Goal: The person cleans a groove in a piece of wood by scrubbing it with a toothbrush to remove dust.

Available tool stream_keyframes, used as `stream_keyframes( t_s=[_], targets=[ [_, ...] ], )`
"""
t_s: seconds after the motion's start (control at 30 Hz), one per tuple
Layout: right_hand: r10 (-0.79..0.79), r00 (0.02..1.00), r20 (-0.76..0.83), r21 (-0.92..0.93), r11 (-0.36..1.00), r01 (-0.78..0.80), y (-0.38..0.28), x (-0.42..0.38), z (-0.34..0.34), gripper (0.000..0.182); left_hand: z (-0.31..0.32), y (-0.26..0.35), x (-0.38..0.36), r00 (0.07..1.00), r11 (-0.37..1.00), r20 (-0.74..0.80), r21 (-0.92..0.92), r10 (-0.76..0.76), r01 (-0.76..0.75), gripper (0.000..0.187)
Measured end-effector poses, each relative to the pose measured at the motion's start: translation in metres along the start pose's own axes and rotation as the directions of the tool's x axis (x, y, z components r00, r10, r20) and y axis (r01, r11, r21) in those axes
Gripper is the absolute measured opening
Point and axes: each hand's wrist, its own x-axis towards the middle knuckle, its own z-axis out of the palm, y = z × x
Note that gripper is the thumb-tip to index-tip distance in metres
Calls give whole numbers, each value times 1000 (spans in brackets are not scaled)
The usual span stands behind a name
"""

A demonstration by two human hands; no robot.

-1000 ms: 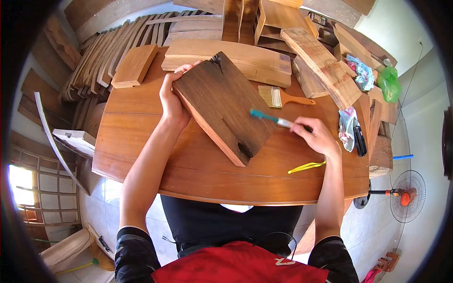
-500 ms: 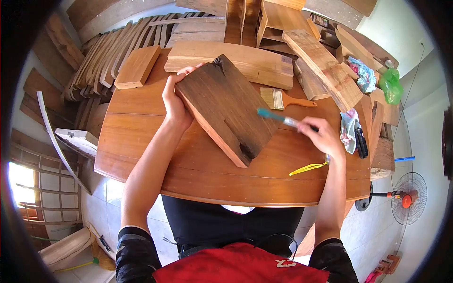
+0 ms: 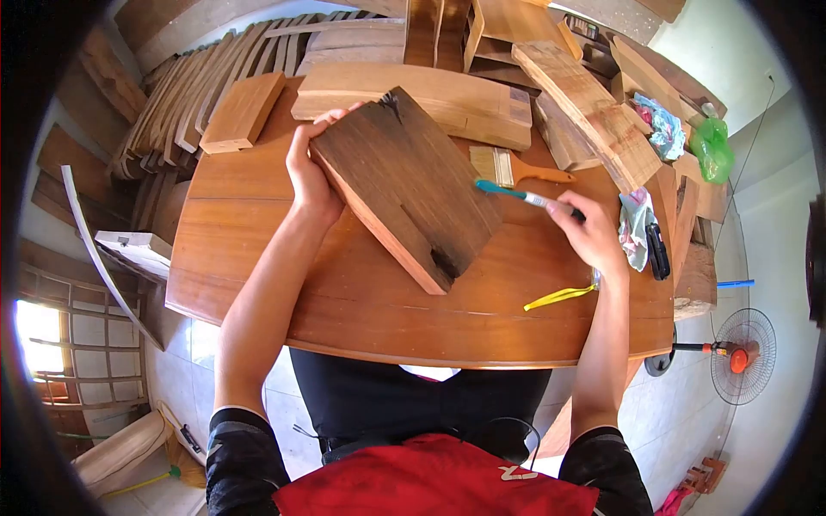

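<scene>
My left hand (image 3: 315,176) grips a dark wooden block (image 3: 404,185) by its left edge, holding it tilted above the table. The block has a blackened notch at its top corner, a dark hollow near its bottom corner and a lighter reddish side. In my right hand (image 3: 592,234) is a toothbrush (image 3: 527,197) with a teal head and a pale, printed handle. Its head lies right at the block's right edge. Just beyond that sits a wide paintbrush (image 3: 514,167) with an orange-brown handle. A yellow strap (image 3: 559,298) hangs by my right wrist.
Behind the block, a long wooden beam (image 3: 413,101) and a smaller block (image 3: 244,112) lie on the table (image 3: 387,331). A thick plank (image 3: 594,120) leans at the right, near a crumpled cloth (image 3: 636,228) and a black clip-like object (image 3: 658,252). A fan (image 3: 742,357) stands beyond.
The toothbrush head has shifted slightly up along the block's right edge, its handle now angled more downward to the right. The left hand keeps its grip; the whole view has moved slightly.
</scene>
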Motion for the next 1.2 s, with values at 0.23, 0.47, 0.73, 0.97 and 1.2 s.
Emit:
stream_keyframes(
  t_s=[0.23, 0.47, 0.73, 0.97, 1.2],
  targets=[
    [-72, 986, 153, -21, 997, 76, 0, -2, -3, 25, 6, 0, -3, 996, 998, -85, 57, -3, 8, 38],
    [-296, 921, 254, 1, 952, 306, -12, -4, 4, 24, 2, -1, 0, 998, 999, -67, 40, -6, 9, 38],
    [-213, 949, 234, -23, 974, 225, -17, -6, -2, 24, -10, -4, 8, 997, 1000, -81, 20, -9, 11, 41],
    [-78, 996, -36, -101, 992, 74, -5, -7, -3, 31, -18, -6, 12, 1000, 1000, 1, -20, -16, 16, 35],
    [-26, 994, -105, -106, 994, 15, -9, -6, 0, 32, -4, -3, 2, 1000, 1000, 5, 8, -5, 5, 36]
  ],
)
